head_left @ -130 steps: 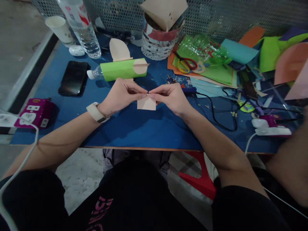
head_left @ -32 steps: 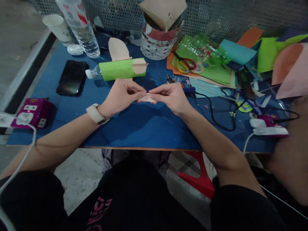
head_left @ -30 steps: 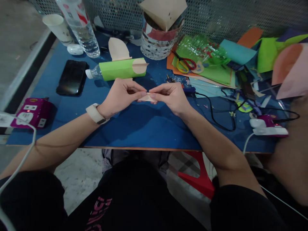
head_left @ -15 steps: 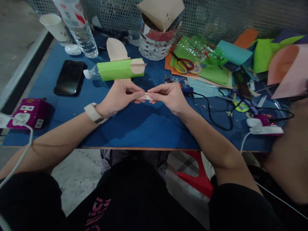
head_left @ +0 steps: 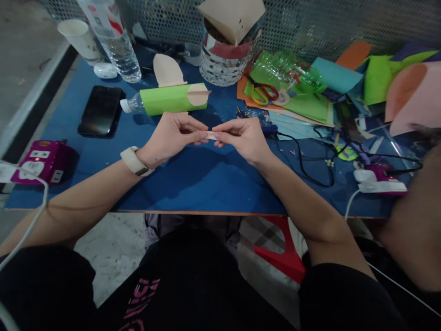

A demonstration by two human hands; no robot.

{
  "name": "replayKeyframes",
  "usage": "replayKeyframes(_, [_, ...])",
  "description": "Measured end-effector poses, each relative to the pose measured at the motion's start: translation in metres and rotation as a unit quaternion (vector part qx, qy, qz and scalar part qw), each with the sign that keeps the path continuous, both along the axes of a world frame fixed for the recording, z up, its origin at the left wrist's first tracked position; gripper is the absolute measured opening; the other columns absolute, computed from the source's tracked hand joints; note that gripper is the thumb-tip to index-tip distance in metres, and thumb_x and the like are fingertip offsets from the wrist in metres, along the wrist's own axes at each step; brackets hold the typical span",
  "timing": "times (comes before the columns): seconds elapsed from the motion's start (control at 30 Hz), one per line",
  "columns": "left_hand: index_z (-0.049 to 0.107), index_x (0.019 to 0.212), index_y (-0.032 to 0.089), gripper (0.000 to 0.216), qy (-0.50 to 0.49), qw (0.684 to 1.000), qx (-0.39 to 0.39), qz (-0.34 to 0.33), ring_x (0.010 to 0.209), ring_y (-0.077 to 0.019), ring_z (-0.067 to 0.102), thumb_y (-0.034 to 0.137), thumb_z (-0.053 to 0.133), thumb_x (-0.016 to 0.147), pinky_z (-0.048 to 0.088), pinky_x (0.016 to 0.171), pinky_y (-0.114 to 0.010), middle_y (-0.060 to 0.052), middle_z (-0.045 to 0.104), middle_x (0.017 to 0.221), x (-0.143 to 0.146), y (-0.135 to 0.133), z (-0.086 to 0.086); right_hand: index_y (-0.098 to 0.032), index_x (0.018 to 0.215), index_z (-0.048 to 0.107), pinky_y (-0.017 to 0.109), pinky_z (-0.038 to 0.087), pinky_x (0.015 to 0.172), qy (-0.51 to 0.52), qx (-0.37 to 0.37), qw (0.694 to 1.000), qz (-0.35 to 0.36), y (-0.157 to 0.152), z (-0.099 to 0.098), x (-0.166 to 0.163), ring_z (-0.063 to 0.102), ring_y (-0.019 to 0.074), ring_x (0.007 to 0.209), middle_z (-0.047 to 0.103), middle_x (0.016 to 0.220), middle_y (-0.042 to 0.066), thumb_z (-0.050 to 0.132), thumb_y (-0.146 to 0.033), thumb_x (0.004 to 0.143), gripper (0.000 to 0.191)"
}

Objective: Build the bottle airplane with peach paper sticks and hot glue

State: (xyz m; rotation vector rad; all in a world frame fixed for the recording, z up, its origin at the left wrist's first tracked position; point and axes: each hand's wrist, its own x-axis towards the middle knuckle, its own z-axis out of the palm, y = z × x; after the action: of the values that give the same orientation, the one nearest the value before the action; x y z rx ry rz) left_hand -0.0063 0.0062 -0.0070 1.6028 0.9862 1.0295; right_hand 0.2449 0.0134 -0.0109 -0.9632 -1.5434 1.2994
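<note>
Between my two hands is a small, pale strip of paper [head_left: 211, 135], mostly covered by the fingers. My left hand [head_left: 175, 134], with a light wristband above it, pinches one end between thumb and fingers. The other end is pinched by my right hand [head_left: 243, 137]. Both hands hover over the blue table's front half. Just beyond them lies a plastic bottle wrapped in green paper [head_left: 165, 99], its white cap pointing left. Pale paper pieces [head_left: 168, 70] are attached to its sides, and a pale pointed piece sits at its right end.
A black phone [head_left: 101, 111], a water bottle [head_left: 126, 59] and a paper cup [head_left: 80, 40] are at left. A woven basket [head_left: 222, 64] stands behind. Scissors [head_left: 262, 92], coloured paper and cables crowd the right. Purple power adapters [head_left: 44, 161] sit at both sides. Another person's arm [head_left: 413, 220] is at right.
The strip shows a thinner edge between my fingertips now, and both hands have shifted only slightly. At the far right, the other person's arm and the pink paper have moved a little.
</note>
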Motion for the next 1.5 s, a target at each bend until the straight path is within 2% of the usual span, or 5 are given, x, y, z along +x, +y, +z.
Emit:
replayKeyframes(0.2, [0.095, 0.107, 0.021, 0.034, 0.017, 1.000, 0.007, -0.003, 0.097, -0.0294, 0.092, 0.052, 0.100, 0.095, 0.080, 0.089, -0.038, -0.012, 0.091, 0.102, 0.000, 0.000, 0.001, -0.018, 0.099, 0.093, 0.042, 0.078, 0.083, -0.005, 0.002, 1.000, 0.001, 0.000, 0.000, 0.001, 0.086, 0.0244, 0.079, 0.087, 0.090, 0.009, 0.109, -0.060, 0.078, 0.050])
replayKeyframes(0.47, [0.094, 0.106, 0.021, 0.032, 0.002, 1.000, 0.011, 0.018, 0.098, -0.0302, 0.093, 0.051, 0.098, 0.097, 0.080, 0.088, -0.038, -0.012, 0.092, 0.104, 0.000, 0.000, -0.001, -0.018, 0.109, 0.093, 0.037, 0.077, 0.076, -0.014, -0.017, 1.000, 0.010, 0.001, -0.002, 0.002, 0.085, 0.0220, 0.075, 0.086, 0.085, 0.007, 0.101, -0.074, 0.085, 0.061])
replayKeyframes(1.03, [0.094, 0.106, 0.020, 0.031, 0.009, 1.000, -0.024, -0.011, 0.099, -0.0284, 0.092, 0.048, 0.101, 0.094, 0.079, 0.092, -0.038, -0.012, 0.091, 0.103, -0.003, 0.001, 0.003, -0.016, 0.102, 0.093, 0.040, 0.078, 0.079, -0.022, -0.005, 1.000, 0.022, 0.002, 0.002, 0.005, 0.085, 0.0232, 0.075, 0.088, 0.087, 0.010, 0.105, -0.066, 0.082, 0.055])
replayKeyframes(1.33, [0.093, 0.101, 0.020, 0.025, 0.059, 0.997, -0.020, -0.036, 0.086, -0.0239, 0.087, 0.042, 0.099, 0.093, 0.076, 0.082, -0.038, -0.009, 0.091, 0.096, 0.002, 0.000, 0.005, -0.014, 0.102, 0.093, 0.042, 0.077, 0.078, -0.083, 0.004, 0.994, 0.064, -0.002, 0.008, 0.007, 0.084, 0.0247, 0.074, 0.087, 0.083, 0.011, 0.103, -0.059, 0.086, 0.049])
replayKeyframes(1.5, [0.090, 0.101, 0.019, 0.021, 0.046, 0.998, -0.014, -0.049, 0.086, -0.0247, 0.087, 0.038, 0.098, 0.095, 0.076, 0.084, -0.040, -0.009, 0.089, 0.095, 0.002, -0.002, 0.008, -0.016, 0.106, 0.092, 0.042, 0.076, 0.080, -0.081, 0.045, 0.994, 0.050, -0.004, 0.010, 0.006, 0.083, 0.0246, 0.077, 0.086, 0.087, 0.010, 0.098, -0.058, 0.092, 0.045])
